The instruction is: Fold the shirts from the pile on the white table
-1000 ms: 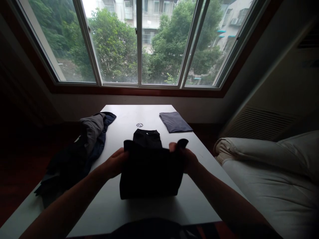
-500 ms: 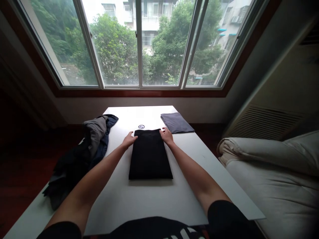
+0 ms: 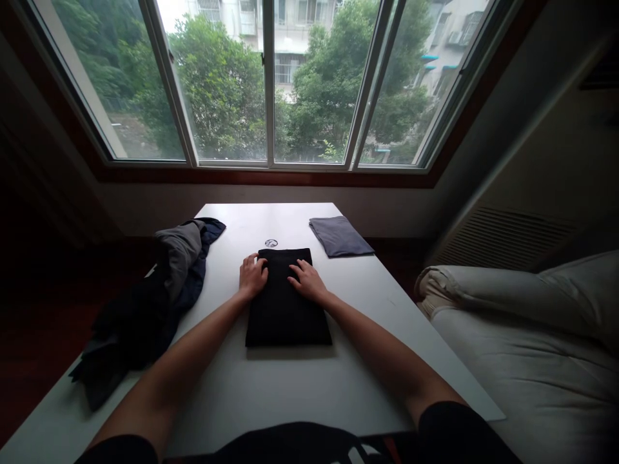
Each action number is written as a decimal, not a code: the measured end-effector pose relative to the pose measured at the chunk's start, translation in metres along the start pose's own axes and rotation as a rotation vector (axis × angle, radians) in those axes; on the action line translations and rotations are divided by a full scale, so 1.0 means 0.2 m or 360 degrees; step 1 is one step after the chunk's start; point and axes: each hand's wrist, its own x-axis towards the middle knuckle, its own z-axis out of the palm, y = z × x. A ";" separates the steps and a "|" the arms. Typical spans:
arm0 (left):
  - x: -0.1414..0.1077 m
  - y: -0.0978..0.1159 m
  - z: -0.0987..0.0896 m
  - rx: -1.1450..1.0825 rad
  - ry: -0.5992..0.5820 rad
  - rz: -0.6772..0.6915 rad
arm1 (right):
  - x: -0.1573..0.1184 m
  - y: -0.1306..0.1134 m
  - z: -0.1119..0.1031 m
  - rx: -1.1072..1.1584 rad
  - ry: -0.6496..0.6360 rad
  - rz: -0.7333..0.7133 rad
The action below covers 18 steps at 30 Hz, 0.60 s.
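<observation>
Daylight enters a dim room through a wide sliding window (image 3: pixel 309 84), with leafy trees and a pale building outside. Below it, a white table (image 3: pixel 285 393) stretches from the camera wearer toward the window. Near its middle lies a folded black garment (image 3: pixel 287 312), a neat, flat rectangle. Both bare hands rest on its far half. The left hand (image 3: pixel 253 276) lies over the left edge, fingers slightly parted; the right hand (image 3: pixel 308 280) lies on the cloth toward the right edge, fingers spread. Neither pinches the fabric. Just beyond the garment is a small round black-and-white emblem (image 3: pixel 271 243) on the tabletop. A folded grey garment (image 3: pixel 341 236) lies at the far right, and a heap of dark and grey clothes (image 3: pixel 178 258) along the left edge. To the right of the table stands a cream padded couch (image 3: pixel 522 328).
</observation>
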 end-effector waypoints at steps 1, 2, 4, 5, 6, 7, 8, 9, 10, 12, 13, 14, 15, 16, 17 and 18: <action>0.00 0.01 0.01 0.0021 -0.0040 0.0091 | 0.00 -0.01 0.01 -0.0005 -0.0013 0.0035; 0.00 0.03 0.02 0.0032 -0.0105 0.0168 | 0.01 -0.02 0.02 0.0007 -0.0008 0.0056; 0.01 0.06 0.05 0.0069 -0.0238 0.0230 | 0.06 -0.05 0.02 0.0051 0.0050 0.0043; 0.02 0.08 0.07 0.0099 -0.0289 0.0210 | 0.09 -0.07 0.03 0.0065 0.0080 0.0017; 0.04 0.09 0.10 0.0132 -0.0333 0.0169 | 0.12 -0.09 0.04 0.0060 0.0090 -0.0011; 0.05 0.10 0.12 0.0160 -0.0375 0.0128 | 0.15 -0.10 0.05 0.0035 0.0076 -0.0026; 0.07 0.11 0.14 0.0180 -0.0415 0.0104 | 0.18 -0.10 0.07 -0.0001 0.0039 -0.0015; 0.08 0.11 0.15 0.0191 -0.0454 0.0103 | 0.20 -0.10 0.09 -0.0036 -0.0019 0.0022; 0.10 0.10 0.16 0.0197 -0.0491 0.0114 | 0.22 -0.08 0.11 -0.0060 -0.0089 0.0076; 0.13 0.07 0.18 0.0203 -0.0544 0.0127 | 0.25 -0.04 0.14 -0.0077 -0.0215 0.0183; 0.15 0.05 0.18 0.0204 -0.0569 0.0114 | 0.26 -0.01 0.15 -0.0077 -0.0264 0.0213; 0.16 0.03 0.18 0.0204 -0.0595 0.0093 | 0.27 0.01 0.15 -0.0079 -0.0304 0.0224; 0.17 0.01 0.18 0.0202 -0.0617 0.0070 | 0.27 0.04 0.16 -0.0085 -0.0332 0.0225; 0.18 0.00 0.18 0.0199 -0.0628 0.0052 | 0.27 0.06 0.15 -0.0095 -0.0351 0.0224; 0.19 -0.01 0.18 0.0196 -0.0634 0.0042 | 0.27 0.08 0.15 -0.0107 -0.0361 0.0229; 0.19 -0.02 0.18 0.0192 -0.0632 0.0036 | 0.26 0.09 0.14 -0.0120 -0.0365 0.0241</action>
